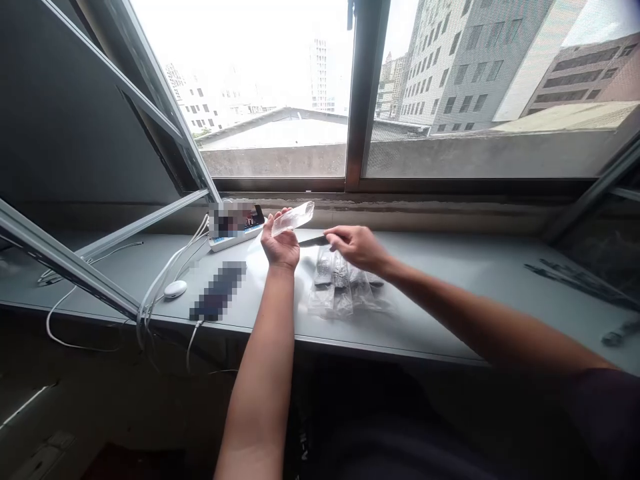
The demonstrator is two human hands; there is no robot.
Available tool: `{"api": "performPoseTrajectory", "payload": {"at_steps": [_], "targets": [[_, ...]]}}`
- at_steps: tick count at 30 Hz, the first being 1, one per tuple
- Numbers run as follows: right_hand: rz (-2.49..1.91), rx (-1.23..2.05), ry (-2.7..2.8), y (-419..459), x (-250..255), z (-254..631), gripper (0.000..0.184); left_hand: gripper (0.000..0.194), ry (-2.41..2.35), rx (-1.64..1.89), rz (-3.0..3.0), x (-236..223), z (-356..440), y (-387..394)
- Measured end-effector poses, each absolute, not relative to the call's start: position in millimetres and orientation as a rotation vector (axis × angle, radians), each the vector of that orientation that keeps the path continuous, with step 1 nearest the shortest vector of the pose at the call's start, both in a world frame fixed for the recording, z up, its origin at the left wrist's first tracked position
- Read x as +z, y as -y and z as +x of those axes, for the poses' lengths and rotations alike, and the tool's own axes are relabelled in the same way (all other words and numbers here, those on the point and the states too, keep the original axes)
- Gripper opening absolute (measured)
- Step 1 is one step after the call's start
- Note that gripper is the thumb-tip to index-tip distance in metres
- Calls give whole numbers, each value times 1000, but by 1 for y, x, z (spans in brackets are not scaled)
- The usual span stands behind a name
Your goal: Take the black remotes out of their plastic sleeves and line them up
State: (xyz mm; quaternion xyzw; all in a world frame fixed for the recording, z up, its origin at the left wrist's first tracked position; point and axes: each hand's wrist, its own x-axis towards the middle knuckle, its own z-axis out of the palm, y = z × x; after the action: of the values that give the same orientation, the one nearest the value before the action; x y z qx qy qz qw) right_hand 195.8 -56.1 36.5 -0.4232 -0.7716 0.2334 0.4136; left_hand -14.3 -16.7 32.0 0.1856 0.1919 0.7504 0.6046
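My left hand [281, 249] is turned palm up, its fingers closed on a small clear plastic bag [296, 217] that looks flat. My right hand [357, 247] pinches one end of a dark, slim, flat strip [313, 241]. The strip's other end reaches to the heel of my left hand; whether they touch, I cannot tell. Beneath my right hand, several clear bags with dark grey pieces inside [341, 277] lie side by side on the grey table [430, 300]. Part of that row is hidden behind the hand and wrist.
At the left stand metal frame bars [145, 230], with white cables [165, 267] hanging around them. A white power strip [237, 239], a round white device [175, 289] and a blurred-out dark object [219, 291] lie nearby. Dark, thin items [575, 280] rest at the right. A window runs behind the table.
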Motion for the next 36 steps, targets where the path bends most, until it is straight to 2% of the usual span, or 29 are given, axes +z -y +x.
{"api": "performPoseTrajectory", "payload": {"at_steps": [5, 10, 13, 17, 22, 27, 36], "targets": [[-1076, 1048, 1273, 44, 23, 253, 31, 23, -420, 1681, 429, 27, -2, 14], [-990, 1383, 820, 45, 8, 286, 3, 15, -411, 1656, 475, 19, 3, 7], [-886, 1501, 733, 53, 9, 294, 20, 11, -398, 1666, 505, 15, 2, 4], [-730, 1669, 555, 64, 16, 294, 26, 10, -397, 1639, 482, 10, 5, -2], [-649, 1822, 495, 74, 16, 288, 44, 8, -459, 1601, 505, 3, 10, -7], [-475, 2002, 549, 75, 14, 291, 36, 8, -496, 1599, 533, 3, 9, -9], [-420, 2043, 524, 73, 9, 295, 41, 7, -546, 1595, 608, 3, 10, -11]]}}
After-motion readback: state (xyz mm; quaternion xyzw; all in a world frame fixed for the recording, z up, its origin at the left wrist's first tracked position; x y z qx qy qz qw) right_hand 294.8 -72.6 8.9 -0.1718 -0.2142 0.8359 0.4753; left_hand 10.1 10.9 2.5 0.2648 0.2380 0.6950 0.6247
